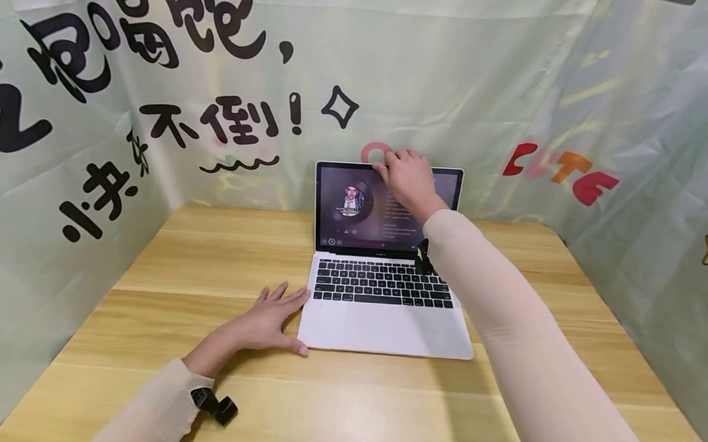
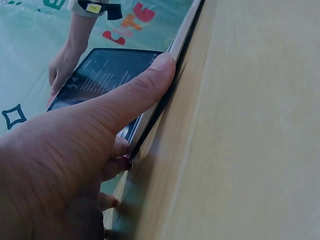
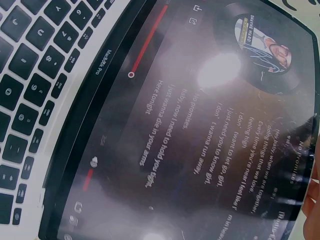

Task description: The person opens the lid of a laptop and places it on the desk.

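Observation:
A silver laptop [image 1: 385, 326] stands unfolded on the wooden table, its screen [image 1: 354, 227] lit with a music player and lyrics. My right hand [image 1: 410, 181] grips the top edge of the screen near its middle, fingers bent over the rim. In the right wrist view only some fingertips [image 3: 312, 197] show at the lid's edge, beside the lyrics. My left hand [image 1: 268, 325] rests by the base's left side with fingers spread, the fingertips touching that side. Its thumb [image 2: 145, 85] lies against the front left corner in the left wrist view.
The wooden table [image 1: 224, 255] extends around the laptop. A pale green cloth backdrop [image 1: 441, 74] with printed lettering hangs behind and at both sides. Small black cameras sit at both wrists, one [image 1: 214, 405] on the left sleeve.

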`<state>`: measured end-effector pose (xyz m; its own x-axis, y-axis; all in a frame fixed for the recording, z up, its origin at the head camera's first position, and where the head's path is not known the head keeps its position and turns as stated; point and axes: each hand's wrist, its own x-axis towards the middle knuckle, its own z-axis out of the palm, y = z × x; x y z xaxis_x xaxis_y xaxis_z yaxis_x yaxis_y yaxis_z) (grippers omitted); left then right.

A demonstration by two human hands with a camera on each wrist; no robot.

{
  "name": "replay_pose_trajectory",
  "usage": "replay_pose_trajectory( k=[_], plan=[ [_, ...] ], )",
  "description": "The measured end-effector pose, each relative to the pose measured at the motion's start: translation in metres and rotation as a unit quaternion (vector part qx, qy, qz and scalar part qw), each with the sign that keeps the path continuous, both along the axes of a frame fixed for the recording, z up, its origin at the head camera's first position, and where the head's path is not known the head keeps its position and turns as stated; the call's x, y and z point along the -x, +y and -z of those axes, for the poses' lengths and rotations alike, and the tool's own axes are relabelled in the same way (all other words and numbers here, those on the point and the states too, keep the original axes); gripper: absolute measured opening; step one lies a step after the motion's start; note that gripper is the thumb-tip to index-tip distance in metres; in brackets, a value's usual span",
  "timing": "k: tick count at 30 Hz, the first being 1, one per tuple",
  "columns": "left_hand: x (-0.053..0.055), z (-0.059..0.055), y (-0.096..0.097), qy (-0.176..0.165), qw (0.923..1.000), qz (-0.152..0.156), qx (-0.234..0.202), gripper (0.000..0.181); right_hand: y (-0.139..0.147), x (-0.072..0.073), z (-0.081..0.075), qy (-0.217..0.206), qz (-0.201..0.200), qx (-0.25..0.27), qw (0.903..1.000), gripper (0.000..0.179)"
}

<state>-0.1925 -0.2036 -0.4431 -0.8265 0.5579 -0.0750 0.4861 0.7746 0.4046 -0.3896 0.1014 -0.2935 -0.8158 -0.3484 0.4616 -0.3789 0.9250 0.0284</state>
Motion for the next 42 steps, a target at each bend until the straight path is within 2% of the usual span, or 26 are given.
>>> replay_pose_trajectory(
  k=[10, 24, 31, 42],
  plan=[
    [-0.002, -0.002, 0.000, -0.002, 0.9999, 0.002, 0.012, 0.119, 0.006, -0.014, -0.005, -0.021, -0.020, -0.034, 0.9990, 0.051],
    [-0.004, -0.009, 0.002, -0.014, 0.9997, 0.000, 0.021, 0.118, 0.025, -0.041, -0.007, 0.004, -0.044, -0.033, 0.9985, 0.046],
    [-0.002, -0.010, 0.004, -0.026, 0.9990, 0.001, 0.036, 0.119, 0.036, -0.056, -0.007, -0.014, -0.046, -0.022, 0.9986, 0.046],
    [0.002, -0.021, 0.001, -0.026, 0.9982, 0.026, 0.047, 0.113, 0.052, -0.068, -0.004, -0.025, -0.051, -0.020, 0.9982, 0.048]
  ],
)
